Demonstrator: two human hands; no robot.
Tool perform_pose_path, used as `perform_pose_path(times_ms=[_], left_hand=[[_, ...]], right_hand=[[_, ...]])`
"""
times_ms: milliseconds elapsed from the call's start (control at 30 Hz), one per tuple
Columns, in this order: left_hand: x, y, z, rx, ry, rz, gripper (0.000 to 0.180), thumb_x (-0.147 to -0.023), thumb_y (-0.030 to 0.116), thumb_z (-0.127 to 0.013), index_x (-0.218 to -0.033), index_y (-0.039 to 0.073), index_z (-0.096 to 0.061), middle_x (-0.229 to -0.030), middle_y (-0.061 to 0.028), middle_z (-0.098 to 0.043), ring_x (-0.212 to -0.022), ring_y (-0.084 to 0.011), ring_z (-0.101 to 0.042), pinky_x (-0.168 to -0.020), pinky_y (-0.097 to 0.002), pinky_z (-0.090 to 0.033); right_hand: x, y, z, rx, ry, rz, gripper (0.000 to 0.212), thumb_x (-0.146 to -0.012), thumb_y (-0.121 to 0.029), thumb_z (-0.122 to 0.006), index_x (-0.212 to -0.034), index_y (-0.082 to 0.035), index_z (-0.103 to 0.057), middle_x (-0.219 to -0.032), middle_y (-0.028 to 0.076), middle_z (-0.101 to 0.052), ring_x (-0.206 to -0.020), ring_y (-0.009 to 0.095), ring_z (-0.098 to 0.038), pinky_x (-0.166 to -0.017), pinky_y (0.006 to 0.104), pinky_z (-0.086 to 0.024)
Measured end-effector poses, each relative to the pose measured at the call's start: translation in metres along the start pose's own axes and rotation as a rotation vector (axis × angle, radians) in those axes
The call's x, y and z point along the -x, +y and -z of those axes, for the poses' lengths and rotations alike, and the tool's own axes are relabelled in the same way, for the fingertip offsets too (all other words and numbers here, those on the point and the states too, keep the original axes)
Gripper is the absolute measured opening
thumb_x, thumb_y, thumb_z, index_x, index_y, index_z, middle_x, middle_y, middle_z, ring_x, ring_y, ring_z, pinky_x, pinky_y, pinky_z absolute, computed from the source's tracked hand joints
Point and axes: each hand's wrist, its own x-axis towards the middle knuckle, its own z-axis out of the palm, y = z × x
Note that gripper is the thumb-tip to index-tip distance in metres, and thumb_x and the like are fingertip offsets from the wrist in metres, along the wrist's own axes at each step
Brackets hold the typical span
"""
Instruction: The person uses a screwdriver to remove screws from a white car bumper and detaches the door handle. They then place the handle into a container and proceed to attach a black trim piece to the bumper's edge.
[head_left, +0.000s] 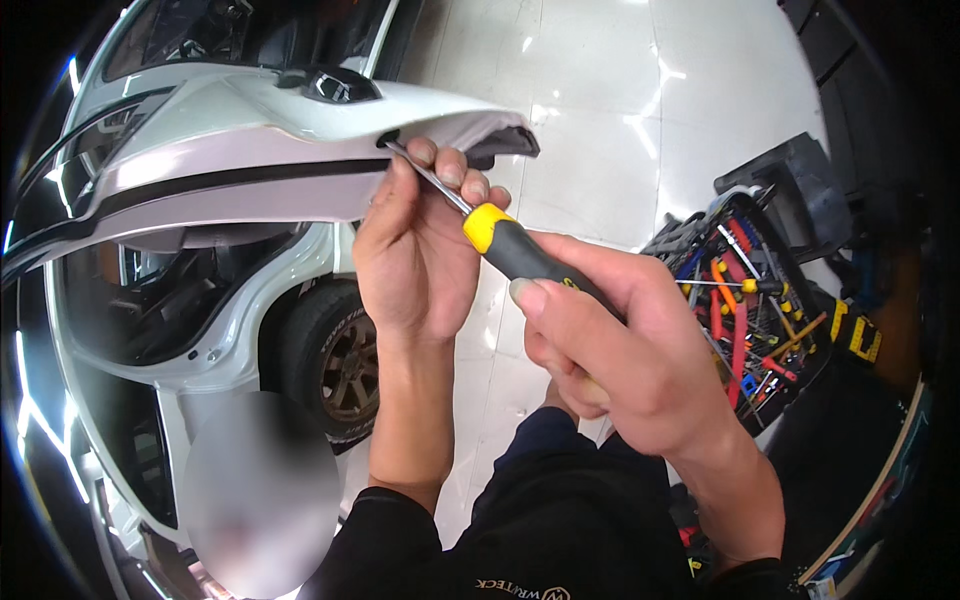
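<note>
My right hand (640, 350) is wrapped round the black and yellow handle of a screwdriver (530, 255), its thumb lying along the grip. The metal shaft slants up and left to a small dark hole in the edge of a white car's opened body panel (290, 160). Close to the tip, my left hand (420, 235) has its thumb and curled fingers around the shaft, touching the panel's lower edge. Whether the tip is inside the hole or only against it, I cannot tell.
An open tool bag (745, 300) crammed with pliers, screwdrivers and other hand tools stands at the right, a grey plastic piece (795, 190) behind it. The car's wheel (345, 370) is below the panel, left of my forearm. Glossy pale tiles (590, 120) cover the floor. A blurred shape fills the lower left.
</note>
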Motion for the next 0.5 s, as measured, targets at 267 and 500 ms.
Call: perform_pose_path(times_ms=[267, 500], left_hand=[[-0.013, 0.003, -0.026, 0.469, 0.122, 0.036, 0.02, -0.11, 0.023, -0.042, -0.099, 0.008, -0.049, -0.072, 0.0004, -0.038, -0.062, -0.0111, -0.037, -0.069, -0.0272, -0.04], [-0.018, -0.007, -0.02, 0.276, 0.168, 0.009, 0.026, -0.111, 0.032, -0.04, -0.095, 0.012, -0.046, -0.07, 0.0019, -0.035, -0.062, -0.0108, -0.036, -0.072, -0.0295, -0.04]], right_hand=[[-0.007, -0.011, -0.014, 0.039, 0.041, -0.106, 0.02, -0.099, -0.021, -0.059, -0.09, -0.003, -0.06, -0.065, -0.002, -0.053, -0.054, 0.006, -0.046, -0.047, 0.0262, -0.037], [-0.036, -0.021, 0.011, -0.115, -0.138, -0.493, 0.021, -0.098, -0.025, -0.062, -0.086, -0.009, -0.056, -0.061, -0.003, -0.046, -0.043, 0.007, -0.039, -0.034, 0.0232, -0.027]])
